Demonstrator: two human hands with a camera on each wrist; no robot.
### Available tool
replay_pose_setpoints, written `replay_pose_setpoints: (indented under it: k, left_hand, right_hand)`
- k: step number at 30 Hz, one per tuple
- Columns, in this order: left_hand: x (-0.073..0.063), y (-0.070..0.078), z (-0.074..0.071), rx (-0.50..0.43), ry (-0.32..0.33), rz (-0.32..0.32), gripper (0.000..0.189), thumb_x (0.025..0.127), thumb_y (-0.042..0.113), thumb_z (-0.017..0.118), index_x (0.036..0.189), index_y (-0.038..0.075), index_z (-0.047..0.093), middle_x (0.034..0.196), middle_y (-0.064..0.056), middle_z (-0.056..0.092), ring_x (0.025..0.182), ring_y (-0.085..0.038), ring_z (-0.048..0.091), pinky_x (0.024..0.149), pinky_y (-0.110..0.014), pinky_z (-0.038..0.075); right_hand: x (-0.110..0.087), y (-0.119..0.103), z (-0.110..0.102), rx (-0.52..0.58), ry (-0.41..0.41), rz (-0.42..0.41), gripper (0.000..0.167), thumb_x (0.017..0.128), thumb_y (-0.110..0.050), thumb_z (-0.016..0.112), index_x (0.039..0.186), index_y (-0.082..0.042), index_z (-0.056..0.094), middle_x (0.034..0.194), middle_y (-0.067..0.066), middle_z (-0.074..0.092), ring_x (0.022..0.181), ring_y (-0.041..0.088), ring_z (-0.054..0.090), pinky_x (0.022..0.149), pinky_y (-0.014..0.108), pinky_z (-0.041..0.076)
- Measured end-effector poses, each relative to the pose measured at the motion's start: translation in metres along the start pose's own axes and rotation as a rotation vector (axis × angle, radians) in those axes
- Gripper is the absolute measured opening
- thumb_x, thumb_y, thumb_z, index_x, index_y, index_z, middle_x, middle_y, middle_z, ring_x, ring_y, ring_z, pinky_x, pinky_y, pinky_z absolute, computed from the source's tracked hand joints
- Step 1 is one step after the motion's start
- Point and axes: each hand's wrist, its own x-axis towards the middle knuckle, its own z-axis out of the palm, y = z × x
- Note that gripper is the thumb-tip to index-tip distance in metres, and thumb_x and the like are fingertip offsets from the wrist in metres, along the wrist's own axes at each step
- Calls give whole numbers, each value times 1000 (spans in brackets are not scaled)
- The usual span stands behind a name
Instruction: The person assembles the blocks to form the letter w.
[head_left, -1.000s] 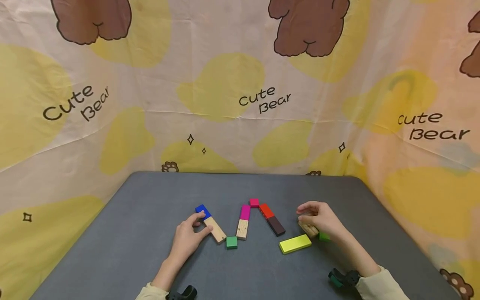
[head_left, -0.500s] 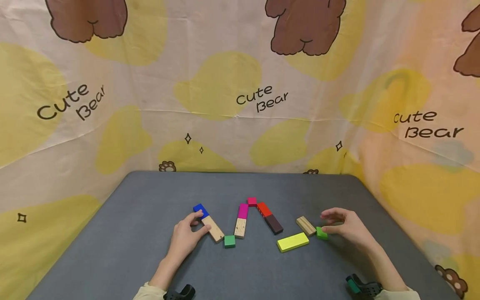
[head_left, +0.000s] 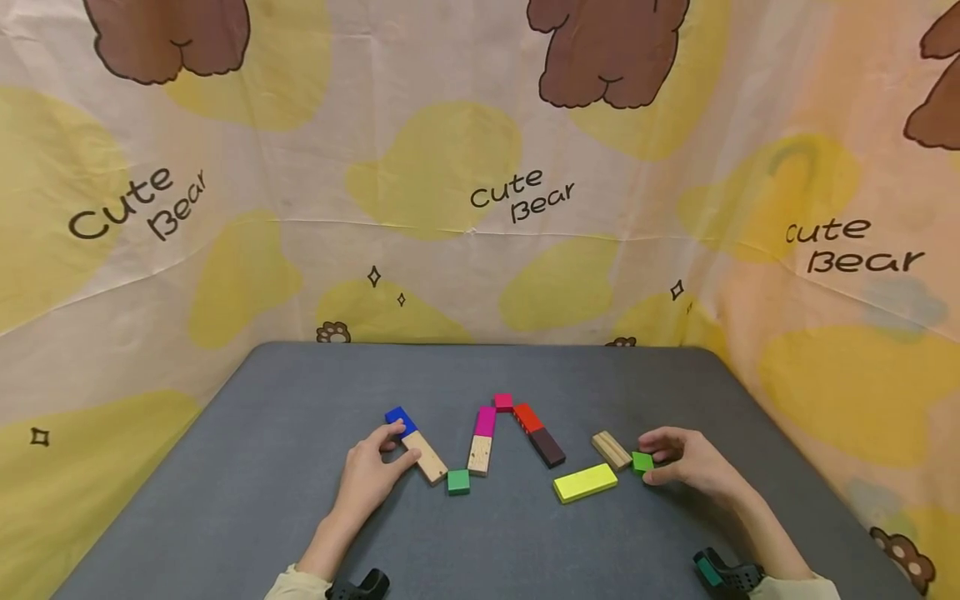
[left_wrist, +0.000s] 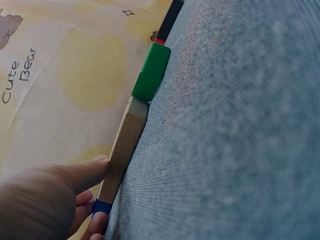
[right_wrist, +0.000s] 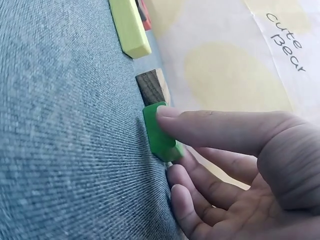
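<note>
In the head view my left hand (head_left: 371,471) lies at a blue block (head_left: 401,419) and a natural wood block (head_left: 425,458), lined up end to end. The left wrist view shows the thumb against the wood block's side and the fingers around its blue end. At the wood block's near end is a dark green block (head_left: 458,482). My right hand (head_left: 693,462) pinches a small bright green block (head_left: 642,462) between thumb and fingers. That block sits at the end of a grooved wooden block (head_left: 612,449), in front of which lies a yellow block (head_left: 585,483).
A magenta block (head_left: 486,422) and a speckled wood block (head_left: 481,456) slant up to a small pink block (head_left: 503,402). From there a red block (head_left: 527,417) and a dark brown block (head_left: 547,448) slope down. A printed cloth (head_left: 420,183) hangs behind the grey table (head_left: 337,375).
My right hand has moved from over the grooved wooden block rightward to the bright green block, and its fingers have closed in on it. The left hand keeps its place at the blocks.
</note>
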Motion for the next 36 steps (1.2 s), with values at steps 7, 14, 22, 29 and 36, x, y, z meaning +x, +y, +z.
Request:
replay_pose_setpoints:
  k: [7, 14, 22, 29, 36]
  left_hand:
    - [0, 1, -1, -5, -9, -5, 51, 85, 24, 80, 129, 2, 64, 124, -16, 64, 105, -31, 61, 89, -54, 46]
    - [-1, 1, 0, 0, 6, -3, 51, 84, 23, 80, 128, 3, 64, 123, -15, 65, 105, -31, 62, 88, -54, 46]
    - [0, 1, 1, -7, 3, 1, 50, 85, 23, 80, 128, 2, 64, 123, -16, 65, 105, -32, 62, 88, -53, 46]
    - [-2, -1, 2, -10, 5, 8, 50, 85, 24, 80, 128, 2, 65, 123, -15, 65, 105, -31, 62, 88, -53, 46]
    - [0, 0, 2, 1, 13, 11, 51, 84, 24, 81, 127, 4, 65, 123, -14, 65, 104, -31, 62, 88, -53, 46]
  right_hand:
    - [2, 3, 1, -7, -10, 7, 57, 71, -5, 87, 121, 7, 62, 108, 12, 65, 91, 27, 55, 73, 30, 51]
    - [1, 3, 0, 18, 21, 36, 55, 71, -3, 87, 120, 6, 63, 109, 11, 67, 92, 26, 57, 74, 29, 51]
    - [1, 6, -2, 45, 7, 40, 56, 72, -4, 86, 121, 7, 62, 112, 13, 66, 94, 26, 58, 75, 29, 52]
    - [1, 8, -5, 95, -16, 29, 57, 74, -2, 84, 123, 11, 59, 113, 16, 66, 96, 29, 60, 76, 32, 54]
    - [0, 9, -6, 118, -10, 36, 57, 74, -1, 84, 123, 11, 58, 112, 16, 65, 95, 29, 61, 75, 32, 54]
